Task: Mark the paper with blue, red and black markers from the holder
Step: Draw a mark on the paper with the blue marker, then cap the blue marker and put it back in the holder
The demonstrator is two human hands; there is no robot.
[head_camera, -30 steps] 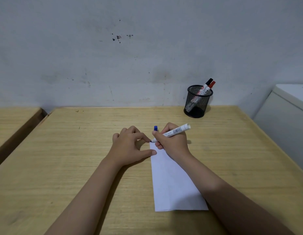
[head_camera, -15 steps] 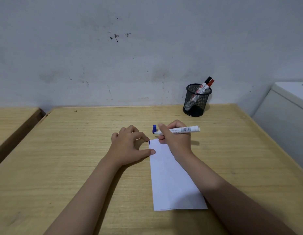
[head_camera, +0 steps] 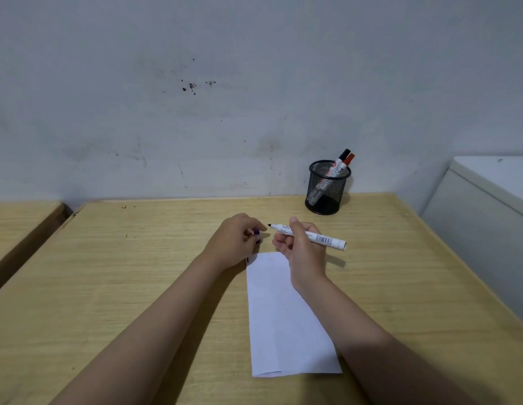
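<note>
A folded white paper (head_camera: 283, 317) lies on the wooden desk (head_camera: 137, 273), with a short dark stroke (head_camera: 247, 260) at its top left corner. My right hand (head_camera: 301, 249) holds an uncapped white marker (head_camera: 318, 237) level above the paper's far end, tip pointing left. My left hand (head_camera: 240, 244) is lifted just left of that tip and pinches the blue cap (head_camera: 256, 232). A black mesh holder (head_camera: 326, 188) at the back right holds a black-capped marker (head_camera: 341, 159) and a red-capped marker (head_camera: 347, 162).
A grey wall rises right behind the desk. A white cabinet (head_camera: 488, 206) stands beyond the desk's right edge. A second wooden desk (head_camera: 17, 220) sits to the left across a narrow gap.
My right hand lifted the marker off the paper and turned it level. My left hand left the paper, picked up the blue cap and brought it near the marker's tip. A stroke now shows.
</note>
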